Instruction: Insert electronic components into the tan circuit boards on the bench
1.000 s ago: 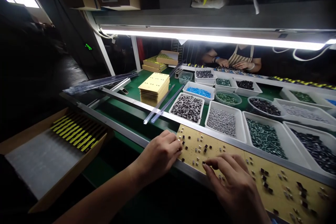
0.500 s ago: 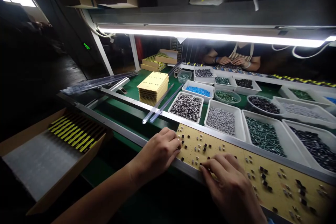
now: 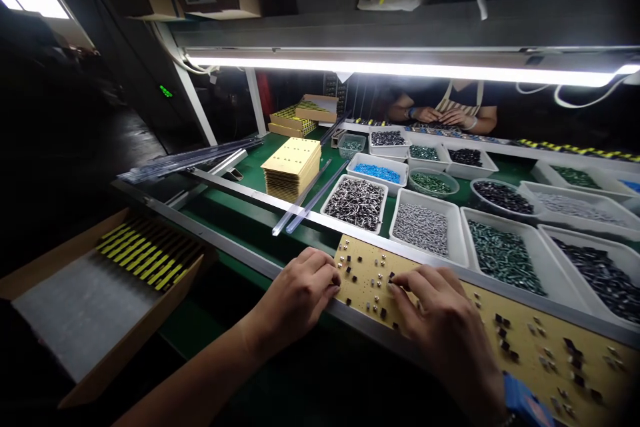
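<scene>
Your right hand [image 3: 440,310], nearer than your left hand [image 3: 307,285], touched a small black block [image 3: 391,277] on a flat tan board [image 3: 360,289], either grip's closure unclear.

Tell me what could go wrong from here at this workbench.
The right hand reaches low over the tan flat board among small black square parts, so it might knock some crooked. The left hand is at the board's left end; a nudge there could shift the board. White rectangular plastic trays of loose parts stand close together just beyond the board, so a dropped piece might mix in with another kind.
</scene>
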### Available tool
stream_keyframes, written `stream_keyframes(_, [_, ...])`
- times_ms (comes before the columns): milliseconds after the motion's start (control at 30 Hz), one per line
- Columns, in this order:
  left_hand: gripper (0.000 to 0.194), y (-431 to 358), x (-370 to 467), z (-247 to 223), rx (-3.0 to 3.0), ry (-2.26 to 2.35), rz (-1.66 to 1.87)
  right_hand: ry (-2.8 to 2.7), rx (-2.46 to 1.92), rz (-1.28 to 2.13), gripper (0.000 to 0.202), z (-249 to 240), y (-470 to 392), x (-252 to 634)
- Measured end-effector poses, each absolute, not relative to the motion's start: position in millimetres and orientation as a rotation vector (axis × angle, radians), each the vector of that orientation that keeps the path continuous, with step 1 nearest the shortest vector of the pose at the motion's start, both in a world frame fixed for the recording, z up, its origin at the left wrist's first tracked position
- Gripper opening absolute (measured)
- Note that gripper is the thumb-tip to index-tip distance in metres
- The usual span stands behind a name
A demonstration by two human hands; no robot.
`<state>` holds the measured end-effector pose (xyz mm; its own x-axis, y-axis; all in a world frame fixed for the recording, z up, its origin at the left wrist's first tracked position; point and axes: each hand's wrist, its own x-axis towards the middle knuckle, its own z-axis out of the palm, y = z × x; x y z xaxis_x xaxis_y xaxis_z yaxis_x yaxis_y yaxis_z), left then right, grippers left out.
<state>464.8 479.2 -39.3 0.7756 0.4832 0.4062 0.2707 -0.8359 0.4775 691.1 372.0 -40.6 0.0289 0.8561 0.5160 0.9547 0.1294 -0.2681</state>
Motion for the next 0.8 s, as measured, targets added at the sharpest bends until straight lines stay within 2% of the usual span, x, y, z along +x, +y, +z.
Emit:
stream_keyframes(233, [0.009, 482.2, 468.7, -40.1, 2.569, 0.584, 0.710, -1.847, -1.772, -0.158, 0.017, -45.6, 373.0, 694.8])
stream_keyframes(467, [0.009, 481.6, 466.9, -37.9, 2.568, 0.566, 0.671, -1.795, -1.744, 0.057, 0.013, -47.8, 371.9, 697.3])
stream_keyframes(800, [0.009, 481.2, 468.3, -36.5, 2.565, 0.573, 0.670, -1.911, -1.772, -0.131, 0.018, -45.0, 371.2, 692.6])
